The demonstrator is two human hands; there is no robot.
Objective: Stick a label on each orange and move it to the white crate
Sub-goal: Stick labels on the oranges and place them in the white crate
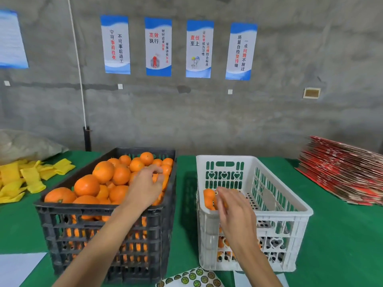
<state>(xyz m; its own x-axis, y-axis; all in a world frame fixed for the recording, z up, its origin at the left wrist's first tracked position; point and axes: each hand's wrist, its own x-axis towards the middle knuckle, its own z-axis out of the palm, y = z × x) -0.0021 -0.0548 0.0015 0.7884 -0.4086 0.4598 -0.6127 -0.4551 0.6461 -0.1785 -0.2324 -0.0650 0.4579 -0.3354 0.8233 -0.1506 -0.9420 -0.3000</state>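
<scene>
We reach into both crates at once

Nearest us a label sheet lies on the green surface. Our left hand curls its fingers onto an orange in the black crate; our right hand hangs over the white crate, fingertips pinched, on what we cannot tell, above oranges lying inside.

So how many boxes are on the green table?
2. The black crate full of oranges sits on the left, and the white crate sits on the right beside it. None looks hidden.
</scene>
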